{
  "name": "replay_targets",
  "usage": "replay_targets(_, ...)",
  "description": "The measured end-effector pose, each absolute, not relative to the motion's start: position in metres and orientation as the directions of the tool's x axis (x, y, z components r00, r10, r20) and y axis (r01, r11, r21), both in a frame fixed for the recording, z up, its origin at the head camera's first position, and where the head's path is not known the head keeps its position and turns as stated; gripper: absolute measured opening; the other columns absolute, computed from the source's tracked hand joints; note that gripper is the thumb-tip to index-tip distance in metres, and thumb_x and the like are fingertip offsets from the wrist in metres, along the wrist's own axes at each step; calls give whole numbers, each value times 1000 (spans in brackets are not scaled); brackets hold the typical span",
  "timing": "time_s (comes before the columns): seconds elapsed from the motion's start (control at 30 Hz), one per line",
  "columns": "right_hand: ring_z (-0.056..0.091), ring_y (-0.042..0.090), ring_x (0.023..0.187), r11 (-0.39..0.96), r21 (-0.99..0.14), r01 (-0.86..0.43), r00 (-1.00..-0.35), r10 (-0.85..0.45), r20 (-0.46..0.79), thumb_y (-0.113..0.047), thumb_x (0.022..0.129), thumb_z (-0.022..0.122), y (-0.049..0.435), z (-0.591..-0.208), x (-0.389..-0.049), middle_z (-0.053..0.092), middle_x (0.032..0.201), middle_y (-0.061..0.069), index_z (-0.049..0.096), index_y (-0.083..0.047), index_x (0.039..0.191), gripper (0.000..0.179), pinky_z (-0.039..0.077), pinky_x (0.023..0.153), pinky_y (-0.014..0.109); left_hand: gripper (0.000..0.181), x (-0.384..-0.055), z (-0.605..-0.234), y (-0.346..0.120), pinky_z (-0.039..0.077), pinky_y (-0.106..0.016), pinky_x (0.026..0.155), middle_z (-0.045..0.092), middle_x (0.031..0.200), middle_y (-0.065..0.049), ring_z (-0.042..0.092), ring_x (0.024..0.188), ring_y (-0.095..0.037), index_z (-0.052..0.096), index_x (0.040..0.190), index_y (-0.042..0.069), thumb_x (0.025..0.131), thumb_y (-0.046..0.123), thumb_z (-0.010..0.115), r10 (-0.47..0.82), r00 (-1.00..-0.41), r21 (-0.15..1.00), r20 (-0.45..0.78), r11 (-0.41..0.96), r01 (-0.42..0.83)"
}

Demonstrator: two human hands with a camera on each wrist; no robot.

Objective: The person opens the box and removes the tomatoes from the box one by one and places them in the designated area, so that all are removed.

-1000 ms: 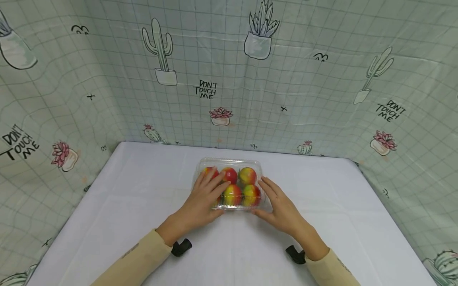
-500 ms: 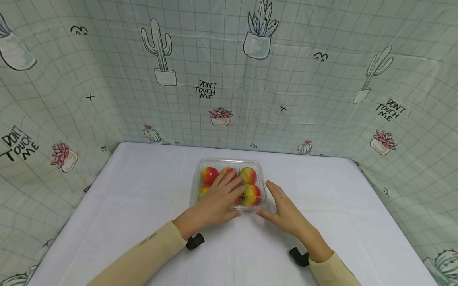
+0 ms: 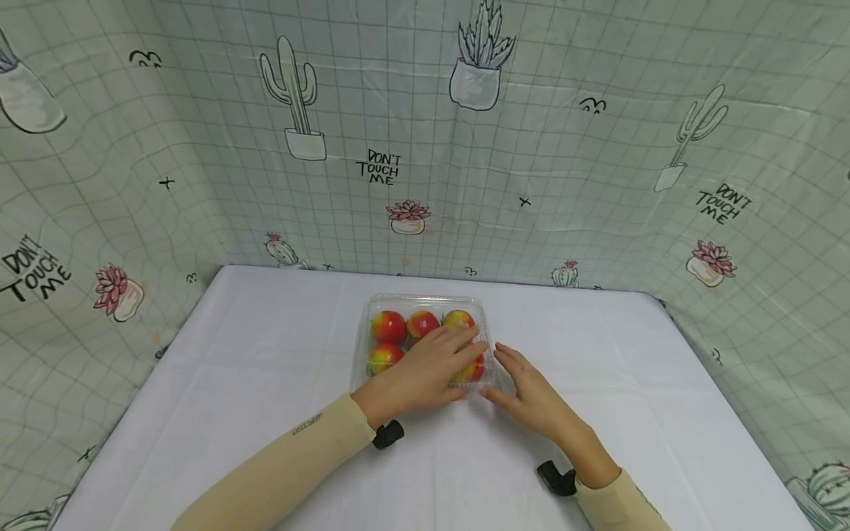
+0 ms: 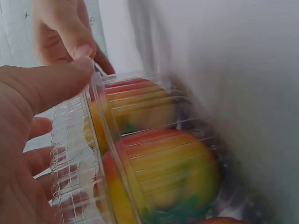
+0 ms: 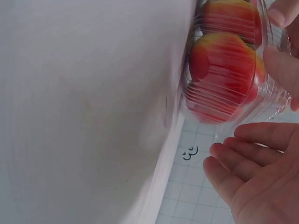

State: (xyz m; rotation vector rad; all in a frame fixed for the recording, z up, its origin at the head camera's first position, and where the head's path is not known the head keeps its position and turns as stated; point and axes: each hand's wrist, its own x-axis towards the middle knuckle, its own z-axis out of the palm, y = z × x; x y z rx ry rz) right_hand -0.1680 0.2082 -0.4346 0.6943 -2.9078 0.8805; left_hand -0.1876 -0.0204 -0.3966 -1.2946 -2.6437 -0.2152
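White cloth covers the worktop (image 3: 279, 324). Nearest are two tan sleeves (image 3: 285, 461). Ahead of them, the left hand (image 3: 428, 369) lies palm down across the right part of the clear plastic box (image 3: 425, 300), its fingers spread and fairly straight, its thumb along the near edge; it grips nothing. The right hand (image 3: 531, 398) stands beside the box's right end, fingers extended and thumb apart from them, clasping nothing; whether that thumb touches the corner is hard to tell. The box rests flat with red-and-yellow fruit (image 3: 388, 327) inside. Its thin, ribbed walls would likely flex, dent and feel slick, and the fruit may roll. The rim (image 4: 110, 149) looks stiffest; lifting seems safest with both ends supported from below. Farthest back hangs the checked cactus-print cloth (image 3: 571, 169).
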Motion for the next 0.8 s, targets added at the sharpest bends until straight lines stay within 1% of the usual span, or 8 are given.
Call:
replay_targets(0.17,37,33,134,725,-540,-428,-896,-418,149,-47,88,64,210,-434,-169,36,149,15,38,2,143,77,36,104,53,74,-192,-394,-14,27,-39,112,35,151,-8,31,139,-22,38,146,15,85,38,71,755,-636,73,156,634,770)
replay_targets(0.27,37,33,135,719,-547,-429,-894,-423,145,-47,89,63,211,-435,-170,37,148,14,38,0,143,76,35,105,52,71,-197,-395,-11,25,-39,113,37,150,-7,32,139,-21,40,145,16,86,39,70,758,-639,67,130,636,769)
replay_targets(0.43,38,30,134,712,-556,-428,-894,-424,146,-48,90,61,211,-435,-171,40,147,12,40,-3,143,73,35,105,51,67,-201,-395,-7,24,-39,114,40,148,-4,33,138,-20,42,144,18,87,43,67,764,-636,43,111,635,771)
replay_targets(0.6,39,30,133,707,-562,-429,-894,-420,155,-49,90,60,211,-436,-169,42,145,12,41,-3,143,72,36,105,51,66,-201,-393,-5,25,-40,113,40,148,-2,31,138,-18,43,144,22,87,45,66,753,-653,65,88,649,758)
replay_targets(0.8,41,30,132,705,-544,-455,-885,-428,185,-40,91,63,210,-435,-170,44,143,13,42,-2,142,66,37,104,50,63,-202,-391,-4,26,-43,113,38,149,-4,30,139,-20,44,143,25,87,43,67,754,-651,52,89,649,759)
